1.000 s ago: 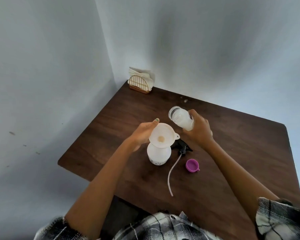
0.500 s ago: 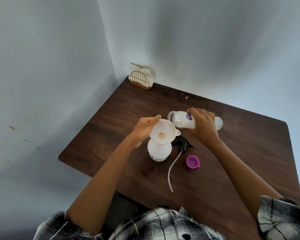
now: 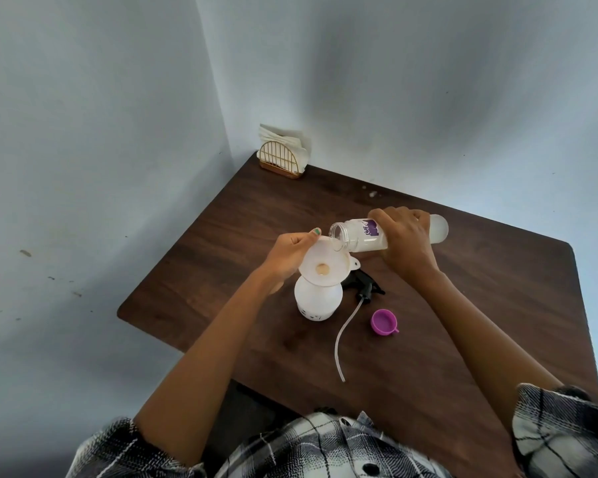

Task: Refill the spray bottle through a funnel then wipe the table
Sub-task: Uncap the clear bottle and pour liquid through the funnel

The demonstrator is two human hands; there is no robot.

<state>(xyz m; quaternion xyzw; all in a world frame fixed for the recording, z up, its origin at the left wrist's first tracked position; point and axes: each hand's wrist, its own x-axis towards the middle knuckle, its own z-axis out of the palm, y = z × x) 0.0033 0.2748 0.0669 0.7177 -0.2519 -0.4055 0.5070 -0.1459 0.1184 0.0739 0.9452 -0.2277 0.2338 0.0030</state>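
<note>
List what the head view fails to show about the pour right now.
- Spray bottle fill level: opaque white wall, funnel covers its mouth.
- Refill bottle label: too small, partly under the right hand.
- Liquid stream: too faint to confirm.

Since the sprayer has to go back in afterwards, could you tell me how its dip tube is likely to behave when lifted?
The dip tube lies in a loose curve on the table, so it will probably flop and sway. It looks thin and clear, so likely very light. Lifting by the black trigger head seems easier.
</note>
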